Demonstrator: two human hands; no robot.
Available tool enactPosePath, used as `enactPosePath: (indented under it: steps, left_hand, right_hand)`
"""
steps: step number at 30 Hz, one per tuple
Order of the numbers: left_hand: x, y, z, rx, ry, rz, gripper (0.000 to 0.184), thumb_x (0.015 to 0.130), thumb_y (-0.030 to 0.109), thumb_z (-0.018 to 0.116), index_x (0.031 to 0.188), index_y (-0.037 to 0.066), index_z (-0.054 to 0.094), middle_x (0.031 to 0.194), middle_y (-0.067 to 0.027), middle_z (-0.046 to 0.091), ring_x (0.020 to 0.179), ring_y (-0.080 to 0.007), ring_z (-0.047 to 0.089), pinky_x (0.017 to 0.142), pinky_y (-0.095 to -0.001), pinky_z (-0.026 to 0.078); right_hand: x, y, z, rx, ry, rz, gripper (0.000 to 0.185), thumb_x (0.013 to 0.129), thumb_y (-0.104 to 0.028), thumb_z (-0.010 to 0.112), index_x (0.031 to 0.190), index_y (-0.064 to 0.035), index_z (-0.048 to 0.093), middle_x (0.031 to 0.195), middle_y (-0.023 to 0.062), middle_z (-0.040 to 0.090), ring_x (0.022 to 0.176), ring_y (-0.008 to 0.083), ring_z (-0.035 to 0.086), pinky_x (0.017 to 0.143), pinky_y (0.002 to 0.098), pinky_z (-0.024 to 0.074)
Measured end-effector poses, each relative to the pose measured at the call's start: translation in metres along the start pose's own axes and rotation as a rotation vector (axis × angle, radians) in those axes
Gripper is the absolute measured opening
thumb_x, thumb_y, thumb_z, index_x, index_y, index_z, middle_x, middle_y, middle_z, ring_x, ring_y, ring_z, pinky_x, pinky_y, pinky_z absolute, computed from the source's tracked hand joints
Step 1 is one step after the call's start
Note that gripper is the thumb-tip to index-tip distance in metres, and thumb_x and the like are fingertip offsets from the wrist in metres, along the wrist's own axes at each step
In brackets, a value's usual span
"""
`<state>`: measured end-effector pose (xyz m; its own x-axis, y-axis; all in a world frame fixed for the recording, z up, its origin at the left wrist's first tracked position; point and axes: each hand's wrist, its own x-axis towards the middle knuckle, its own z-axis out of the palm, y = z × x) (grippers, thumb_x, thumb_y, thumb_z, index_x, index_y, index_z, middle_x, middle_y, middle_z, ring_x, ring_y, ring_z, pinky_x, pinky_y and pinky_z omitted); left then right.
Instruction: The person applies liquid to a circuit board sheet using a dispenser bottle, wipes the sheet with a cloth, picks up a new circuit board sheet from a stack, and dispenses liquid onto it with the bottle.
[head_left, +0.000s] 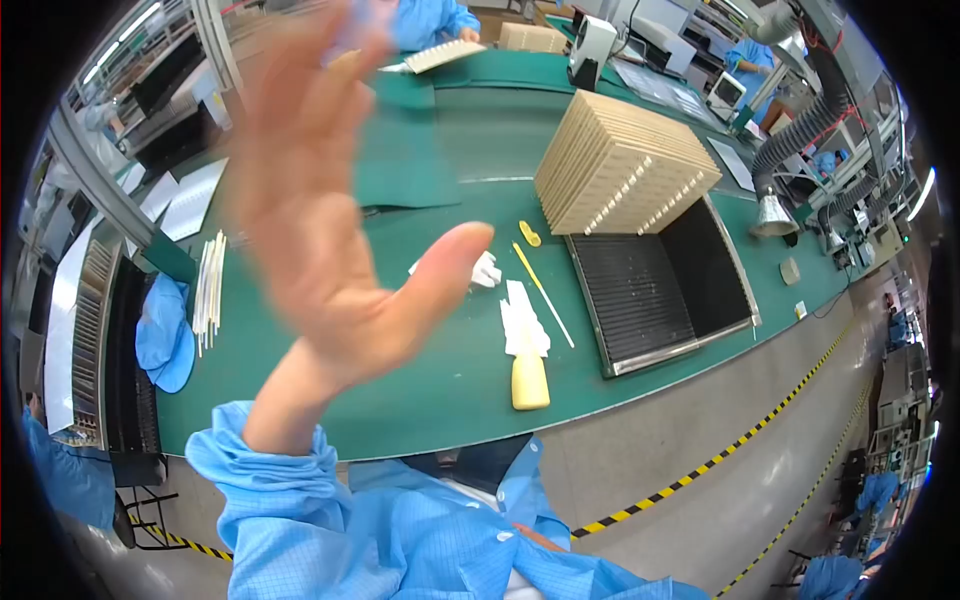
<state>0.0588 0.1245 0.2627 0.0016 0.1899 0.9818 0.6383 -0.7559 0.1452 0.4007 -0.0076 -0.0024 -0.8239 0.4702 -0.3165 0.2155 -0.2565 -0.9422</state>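
Note:
Raised close to the camera, my left hand [335, 220] is blurred at the fingers, which stretch upward with the thumb out to the right; nothing shows in it. Behind the thumb, a crumpled white piece [486, 270] lies partly hidden on the green table [420, 420]. A yellow bottle [530, 383] lies beside white wipes [522, 320]. Near them are a thin yellow-and-white stick [543, 292] and a small yellow item [529, 234]. My right hand cannot be seen.
A stack of beige slotted boards [625, 165] leans on an open black tray [635, 300]. At left are thin white sticks [208, 290], a blue cap [165, 333] and a board rack [90, 340]. A hose nozzle [772, 217] hangs right; a co-worker [425, 22] is across the table.

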Motion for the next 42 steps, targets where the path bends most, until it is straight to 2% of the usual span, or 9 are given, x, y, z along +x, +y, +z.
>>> enactPosePath:
  steps: [3,9,14,19,25,30,33,40,42]
  left_hand:
    - [-0.017,-0.019,0.018,0.014,-0.234,-0.308,0.043,0.071,0.002,0.062,0.112,0.002,0.051,0.113,-0.0127,0.054,0.104,-0.0240,0.052,0.088,-0.0315,0.040]
    - [-0.058,-0.084,0.103,-0.090,-0.473,-0.449,0.034,0.074,0.001,0.058,0.108,0.003,0.054,0.103,-0.0121,0.058,0.097,-0.0233,0.056,0.083,-0.0315,0.044]
    - [-0.030,-0.111,0.188,0.232,-0.412,-0.079,0.031,0.072,0.006,0.058,0.103,0.004,0.055,0.099,-0.0108,0.056,0.094,-0.0259,0.053,0.080,-0.0362,0.042]
    - [-0.014,-0.123,0.225,0.661,-0.611,0.200,0.020,0.063,0.007,0.057,0.083,0.006,0.059,0.084,-0.0088,0.055,0.087,-0.0227,0.052,0.074,-0.0326,0.041]
    - [-0.012,-0.141,0.239,0.690,-0.576,0.257,0.011,0.070,0.008,0.059,0.080,0.004,0.062,0.083,-0.0075,0.056,0.079,-0.0189,0.054,0.071,-0.0301,0.042]
    - [-0.017,-0.126,0.242,0.794,-0.625,0.389,0.012,0.069,0.013,0.055,0.075,0.004,0.061,0.077,-0.0099,0.057,0.080,-0.0253,0.053,0.070,-0.0350,0.040]
    - [-0.022,-0.129,0.242,0.655,-0.470,0.350,0.012,0.070,0.014,0.054,0.067,0.006,0.062,0.072,-0.0117,0.057,0.074,-0.0277,0.055,0.066,-0.0377,0.044]
    - [0.004,-0.140,0.245,0.450,-0.738,-0.170,0.016,0.066,0.016,0.057,0.067,0.001,0.062,0.073,-0.0199,0.060,0.075,-0.0331,0.060,0.067,-0.0405,0.048]
    - [0.007,-0.136,0.243,0.331,-0.637,-0.262,0.015,0.066,0.015,0.057,0.068,0.002,0.063,0.074,-0.0190,0.061,0.075,-0.0338,0.060,0.068,-0.0409,0.048]
  right_hand:
    - [-0.003,-0.002,-0.010,0.031,0.018,0.018,0.034,0.089,-0.028,0.039,0.091,0.0005,0.058,0.088,0.0112,0.060,0.077,0.0194,0.056,0.071,0.0307,0.0432]
    - [-0.001,-0.004,-0.033,0.089,0.305,0.039,0.039,0.090,-0.031,0.036,0.092,0.0010,0.058,0.089,0.0112,0.061,0.078,0.0182,0.056,0.071,0.0303,0.0430]
    - [0.014,-0.003,-0.025,0.137,0.703,0.085,0.053,0.091,-0.041,0.027,0.093,0.0030,0.057,0.084,0.0116,0.061,0.077,0.0156,0.055,0.070,0.0287,0.0428]
    - [0.017,0.021,-0.006,0.174,0.739,0.067,0.045,0.091,-0.036,0.035,0.091,0.0028,0.057,0.077,0.0102,0.060,0.072,0.0146,0.055,0.070,0.0279,0.0432]
    - [0.017,0.050,-0.010,0.098,0.721,0.110,0.040,0.091,-0.031,0.037,0.088,0.0037,0.057,0.075,0.0096,0.060,0.071,0.0145,0.055,0.069,0.0275,0.0434]
    - [0.021,0.031,-0.019,0.004,0.700,0.117,0.035,0.090,-0.026,0.039,0.087,0.0038,0.057,0.074,0.0098,0.060,0.069,0.0144,0.056,0.066,0.0272,0.0438]
    - [0.025,0.027,-0.021,-0.008,0.709,0.102,0.030,0.089,-0.022,0.041,0.087,0.0037,0.057,0.074,0.0098,0.060,0.069,0.0138,0.056,0.065,0.0266,0.0440]
    - [0.038,-0.007,-0.022,-0.108,0.680,0.087,0.023,0.087,-0.016,0.045,0.088,0.0035,0.058,0.074,0.0098,0.062,0.069,0.0131,0.057,0.065,0.0258,0.0445]
    - [0.040,-0.009,-0.020,-0.090,0.697,0.082,0.022,0.087,-0.015,0.046,0.088,0.0033,0.058,0.074,0.0098,0.062,0.069,0.0133,0.057,0.065,0.0259,0.0445]
